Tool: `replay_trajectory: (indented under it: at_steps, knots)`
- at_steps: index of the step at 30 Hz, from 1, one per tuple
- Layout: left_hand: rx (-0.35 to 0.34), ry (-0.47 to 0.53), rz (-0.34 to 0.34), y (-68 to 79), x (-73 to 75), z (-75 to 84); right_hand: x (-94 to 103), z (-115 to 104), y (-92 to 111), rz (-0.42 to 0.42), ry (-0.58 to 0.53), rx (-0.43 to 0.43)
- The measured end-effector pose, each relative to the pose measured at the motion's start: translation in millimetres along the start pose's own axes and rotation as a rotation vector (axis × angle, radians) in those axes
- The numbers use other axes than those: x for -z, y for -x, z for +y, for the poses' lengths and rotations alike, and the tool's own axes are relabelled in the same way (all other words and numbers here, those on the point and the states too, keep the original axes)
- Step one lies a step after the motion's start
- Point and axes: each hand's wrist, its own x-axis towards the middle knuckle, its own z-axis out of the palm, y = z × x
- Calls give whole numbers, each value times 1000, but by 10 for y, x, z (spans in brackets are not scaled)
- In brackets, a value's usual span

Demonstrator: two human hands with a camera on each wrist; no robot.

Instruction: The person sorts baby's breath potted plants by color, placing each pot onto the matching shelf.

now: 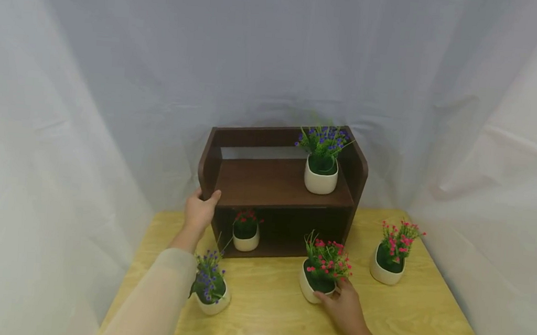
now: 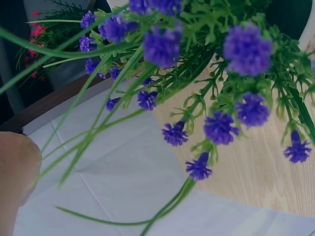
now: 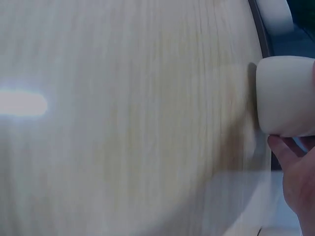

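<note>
Bare left hand point(image 1: 198, 212) grips left side of dark-brown wooden shelf point(image 1: 263, 180), cream-sleeved left arm point(image 1: 159, 290) extended; bare right hand point(image 1: 345, 306) in front, fingers point(image 3: 283, 150) curled.

Free room extends across the upper shelf point(image 1: 258, 180), left of the far purple-flowered pot point(image 1: 321, 178), and over the table point(image 1: 262, 309) between the near purple-flowered pot point(image 1: 212, 295) and the right hand point(image 1: 346, 308). Obstacles: red-flowered pot point(image 1: 245, 241), left in the lower compartment point(image 1: 284, 234); pink-flowered pot point(image 1: 310, 286), before its right; side panels point(image 1: 209, 168), both ends.

No readable txt, nos. or logos, 3 views.
</note>
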Motion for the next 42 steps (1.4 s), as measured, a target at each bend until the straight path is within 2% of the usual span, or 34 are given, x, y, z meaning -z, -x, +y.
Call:
replay_trajectory:
  at_steps: [6,11,15,20,24,28,37,42]
  knots:
    - [-5,2,2,-12,18,-11,-251,-119,-186,25,23,96]
    - [-17,-8,5,1,5,-32,-440,-163,-314,70,38,134]
    - [-21,5,2,8,-19,-52,-551,-198,-413,70,42,154]
    - [-22,14,11,22,-38,-65,-634,-237,-500,31,76,134]
    - [-24,24,11,15,-49,-68,-651,-270,-547,3,118,91]
    - [-31,48,16,0,-55,-60,-658,-338,-618,-12,144,88]
    - [-41,46,23,-32,-39,-66,-756,-558,-813,2,152,95]
    - [-35,48,19,-25,-40,-57,-776,-640,-842,-33,129,63]
